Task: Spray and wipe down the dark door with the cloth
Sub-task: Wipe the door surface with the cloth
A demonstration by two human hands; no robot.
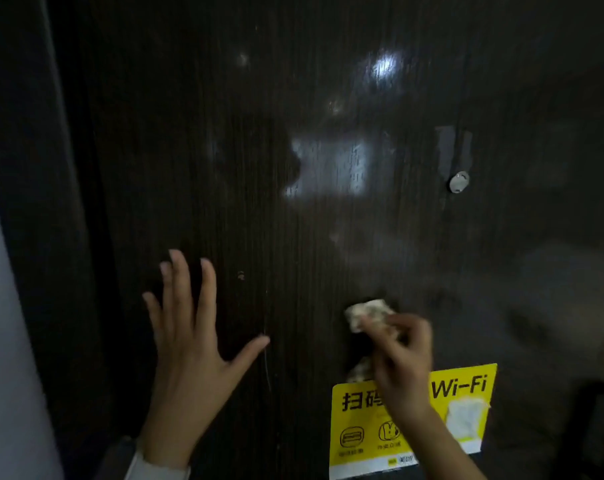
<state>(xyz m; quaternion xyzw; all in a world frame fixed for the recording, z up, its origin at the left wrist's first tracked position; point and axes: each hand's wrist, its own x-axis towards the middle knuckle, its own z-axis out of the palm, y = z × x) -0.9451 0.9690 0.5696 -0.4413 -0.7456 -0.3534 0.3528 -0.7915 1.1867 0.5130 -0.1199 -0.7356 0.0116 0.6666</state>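
Head view: right hand (pixel 402 358) fingers (pixel 376 320) pinch the cloth (pixel 364 315) against the door (pixel 293 202); left hand (pixel 189 344) fingers spread.

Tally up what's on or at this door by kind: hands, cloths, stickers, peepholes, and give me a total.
Hands: 2, the left hand spread flat on the door and the right hand gripping the cloth
Cloths: 1, the cloth
Stickers: 1, the yellow Wi-Fi sticker
Peepholes: 1, the peephole
Total: 5
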